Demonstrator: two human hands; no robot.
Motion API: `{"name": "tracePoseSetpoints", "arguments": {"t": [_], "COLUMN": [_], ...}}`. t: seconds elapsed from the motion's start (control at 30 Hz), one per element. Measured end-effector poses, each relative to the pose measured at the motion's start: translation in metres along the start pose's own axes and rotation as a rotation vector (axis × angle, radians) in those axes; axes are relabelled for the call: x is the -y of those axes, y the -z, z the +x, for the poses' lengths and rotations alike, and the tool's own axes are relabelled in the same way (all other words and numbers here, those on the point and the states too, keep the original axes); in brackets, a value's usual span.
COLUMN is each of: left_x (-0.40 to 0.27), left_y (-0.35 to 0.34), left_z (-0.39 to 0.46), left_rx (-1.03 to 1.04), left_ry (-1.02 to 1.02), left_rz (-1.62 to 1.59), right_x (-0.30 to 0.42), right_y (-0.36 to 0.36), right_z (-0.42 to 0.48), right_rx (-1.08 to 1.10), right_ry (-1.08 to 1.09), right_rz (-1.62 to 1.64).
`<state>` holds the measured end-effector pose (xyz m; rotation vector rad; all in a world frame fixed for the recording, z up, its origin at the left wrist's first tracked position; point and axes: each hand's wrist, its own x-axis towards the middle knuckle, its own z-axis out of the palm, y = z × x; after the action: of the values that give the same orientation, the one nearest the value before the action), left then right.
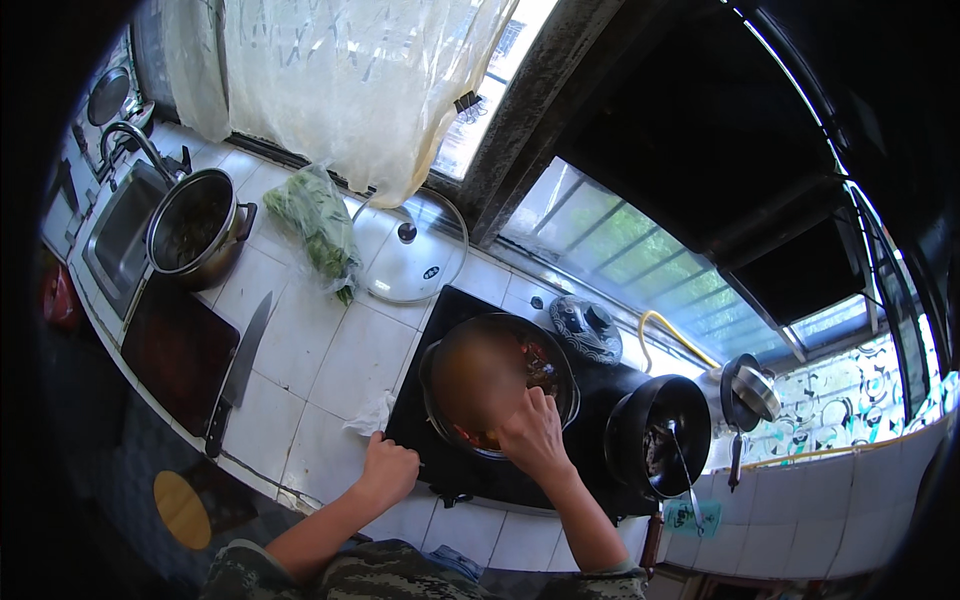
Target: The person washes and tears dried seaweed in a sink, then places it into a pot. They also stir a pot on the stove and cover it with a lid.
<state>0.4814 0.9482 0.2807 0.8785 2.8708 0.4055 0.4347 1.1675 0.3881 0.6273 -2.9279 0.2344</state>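
A metal pot [571, 397] of food with red pieces stands on the black gas stove [442, 315]. My right hand [534, 435] is over the pot's near right part, fingers bent together; a blurred round patch covers much of the pot, so what these fingers hold cannot be told. My left hand [390, 465] is closed at the stove's left front edge, with a small tip of something thin showing beside it. A crumpled white tissue [373, 416] lies just behind that hand. To the right on the stove, a black wok [671, 439] holds a metal ladle [684, 469] and dark food.
A large kitchen knife [247, 360] lies beside a dark cutting board [180, 349] at the left. Behind are a deep pot [191, 225], a sink [124, 232], bagged green vegetables [319, 232] and a glass lid [409, 255]. A patterned lidded pot [585, 330] stands behind the stove.
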Motion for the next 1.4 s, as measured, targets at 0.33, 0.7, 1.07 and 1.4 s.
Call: {"name": "tracePoseSetpoints", "arguments": {"t": [0.33, 0.7, 1.07, 1.4], "left_x": [0.001, 0.001, 0.0, -0.002], "left_y": [-0.002, 0.001, 0.005, 0.004], "left_z": [0.002, 0.001, -0.001, -0.001], "left_rx": [0.002, 0.027, 0.054, 0.04], "left_ry": [-0.011, -0.005, 0.022, 0.02], "left_rz": [0.015, 0.011, -0.01, 0.001], "right_x": [0.002, 0.008, -0.003, 0.004], "right_y": [-0.003, 0.001, 0.004, 0.004], "right_z": [-0.002, 0.002, -0.008, -0.001], "right_rx": [-0.038, 0.016, -0.002, -0.113], "right_ry": [0.058, -0.014, -0.038, -0.189], "right_rz": [-0.018, -0.031, -0.077, 0.1]}}
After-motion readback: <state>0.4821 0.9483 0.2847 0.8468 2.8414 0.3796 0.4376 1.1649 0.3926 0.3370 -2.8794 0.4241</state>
